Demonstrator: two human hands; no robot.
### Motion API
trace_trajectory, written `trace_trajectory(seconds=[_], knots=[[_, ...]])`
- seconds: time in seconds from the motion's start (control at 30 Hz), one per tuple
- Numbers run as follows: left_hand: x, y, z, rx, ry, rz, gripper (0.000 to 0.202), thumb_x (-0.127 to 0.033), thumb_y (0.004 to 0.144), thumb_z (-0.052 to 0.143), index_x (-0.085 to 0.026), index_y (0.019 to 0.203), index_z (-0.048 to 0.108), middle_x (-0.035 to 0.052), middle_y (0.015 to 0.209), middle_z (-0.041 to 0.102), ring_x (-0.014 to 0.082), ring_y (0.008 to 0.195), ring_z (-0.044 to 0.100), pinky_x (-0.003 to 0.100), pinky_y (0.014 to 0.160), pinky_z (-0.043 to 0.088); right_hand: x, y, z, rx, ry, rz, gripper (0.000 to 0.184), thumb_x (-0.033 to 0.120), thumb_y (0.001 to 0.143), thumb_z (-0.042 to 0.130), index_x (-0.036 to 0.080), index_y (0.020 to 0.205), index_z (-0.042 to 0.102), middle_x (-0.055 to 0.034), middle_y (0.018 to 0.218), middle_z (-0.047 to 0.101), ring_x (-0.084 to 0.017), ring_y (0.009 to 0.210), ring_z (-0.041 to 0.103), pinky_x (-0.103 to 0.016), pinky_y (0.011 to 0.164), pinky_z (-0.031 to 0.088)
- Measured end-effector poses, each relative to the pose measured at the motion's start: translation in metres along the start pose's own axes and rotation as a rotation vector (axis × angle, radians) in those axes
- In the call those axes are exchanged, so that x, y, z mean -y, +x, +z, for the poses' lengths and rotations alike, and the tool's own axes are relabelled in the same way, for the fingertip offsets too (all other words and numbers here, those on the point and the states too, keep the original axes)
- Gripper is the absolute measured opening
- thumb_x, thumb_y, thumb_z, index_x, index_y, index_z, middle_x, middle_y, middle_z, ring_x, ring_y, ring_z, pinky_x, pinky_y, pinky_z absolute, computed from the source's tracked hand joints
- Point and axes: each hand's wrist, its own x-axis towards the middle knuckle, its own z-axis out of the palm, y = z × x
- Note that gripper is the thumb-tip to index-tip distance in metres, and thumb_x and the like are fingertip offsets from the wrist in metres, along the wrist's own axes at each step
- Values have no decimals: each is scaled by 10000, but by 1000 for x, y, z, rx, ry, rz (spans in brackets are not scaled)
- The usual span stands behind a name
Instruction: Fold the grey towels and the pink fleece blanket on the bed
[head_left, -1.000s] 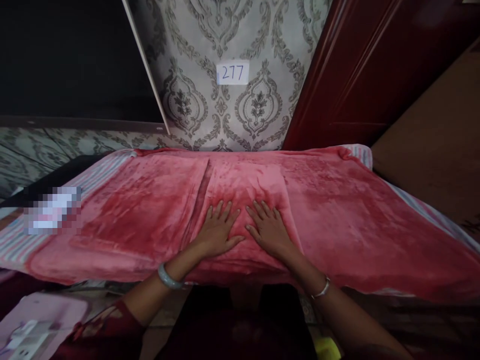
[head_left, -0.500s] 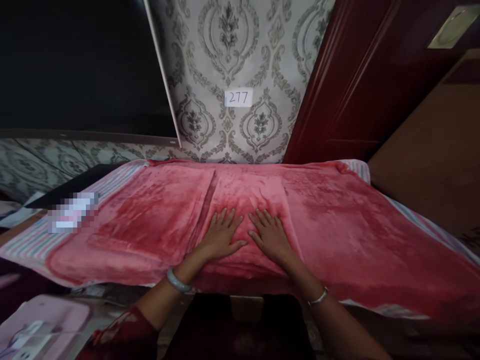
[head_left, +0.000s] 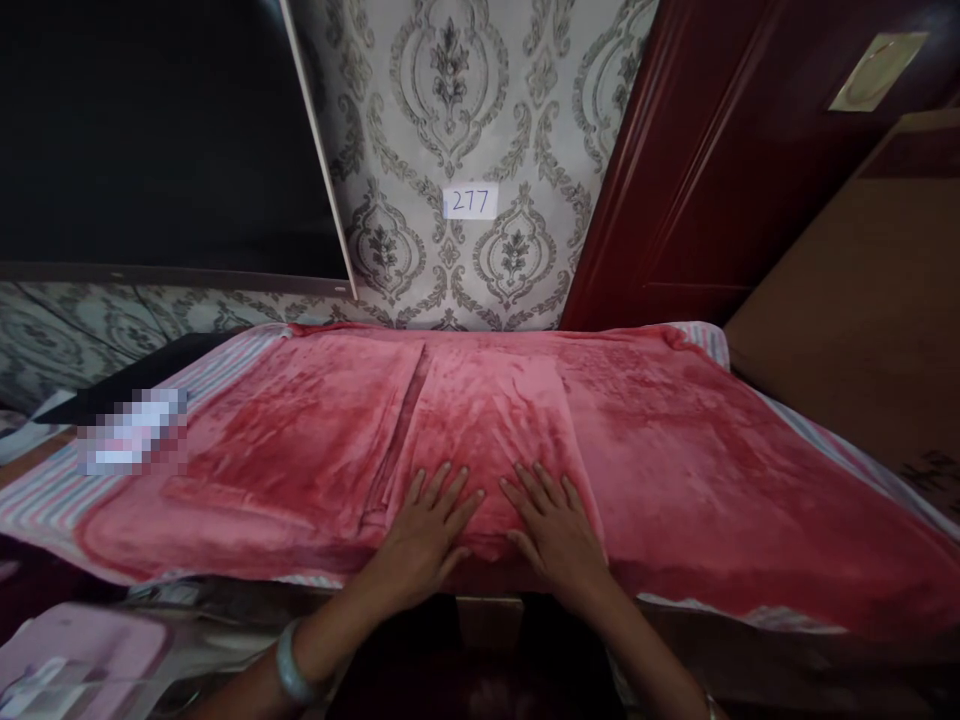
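A plush pink-red blanket [head_left: 675,470] covers the table, with a striped cloth [head_left: 225,375] showing at its edges. On it, in front of me, lies a folded piece of the same plush fabric [head_left: 487,410], creased toward my hands. My left hand [head_left: 427,530] rests flat with spread fingers on the near left part of this fold. Across from it, my right hand [head_left: 559,530] lies flat on the near right part, fingers also apart. Neither hand grips anything. Left of a dark gap sits another folded plush panel [head_left: 300,430].
A large dark screen [head_left: 165,140] stands at the back left. Behind the table, a paper marked 277 [head_left: 470,201] is on the patterned wall. A cardboard box [head_left: 870,290] and a dark red door [head_left: 712,150] are on the right. A pink case [head_left: 82,650] sits low at the left.
Both hands have slid toward me over the folded fabric, from its middle to its near edge, staying flat. Creases now run toward the fingers. The view has shifted slightly.
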Motion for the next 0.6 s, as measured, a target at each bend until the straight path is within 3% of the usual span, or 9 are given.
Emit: trace_trajectory(seconds=[0.1, 0.3, 0.43, 0.53, 0.6], knots=[[-2, -2, 9, -36, 29, -3, 828, -273, 902, 670, -319, 1614, 250, 78, 1696, 237, 339, 1573, 128, 616, 1244, 160, 1, -1, 9, -68, -20, -1, 604, 390, 973, 553, 340, 1559, 415, -48, 1649, 329, -341, 1507, 307, -616, 1185, 265], [-7, -2, 1, -20, -25, -38, 838, -272, 883, 694, -333, 1605, 273, 66, 1700, 226, 343, 1573, 129, 617, 1234, 200, -24, -14, 24, -216, 107, -64, 486, 385, 1010, 441, 321, 1485, 524, -45, 1566, 480, -302, 1455, 410, -598, 1156, 342], [-11, -3, -6, 26, -119, -76, 866, -315, 876, 712, -336, 1609, 253, 70, 1707, 191, 347, 1576, 114, 640, 1236, 186, -59, -30, 38, -377, 284, 143, 538, 504, 1007, 382, 210, 1398, 607, -128, 1469, 577, -314, 1379, 502, -572, 1122, 415], [-12, -4, -17, 76, -214, -60, 884, -417, 875, 718, -330, 1613, 241, 81, 1703, 193, 360, 1569, 143, 657, 1231, 194, -76, -38, 43, -388, 417, 358, 674, 630, 964, 390, 148, 1388, 596, -175, 1378, 633, -326, 1250, 605, -553, 1066, 482], [-7, -7, -25, 61, -281, -41, 836, -460, 919, 655, -323, 1620, 220, 84, 1692, 234, 323, 1557, 217, 602, 1233, 258, -79, -40, 42, -369, 478, 446, 729, 687, 935, 392, 145, 1377, 599, -181, 1335, 656, -335, 1206, 627, -557, 1055, 491]])
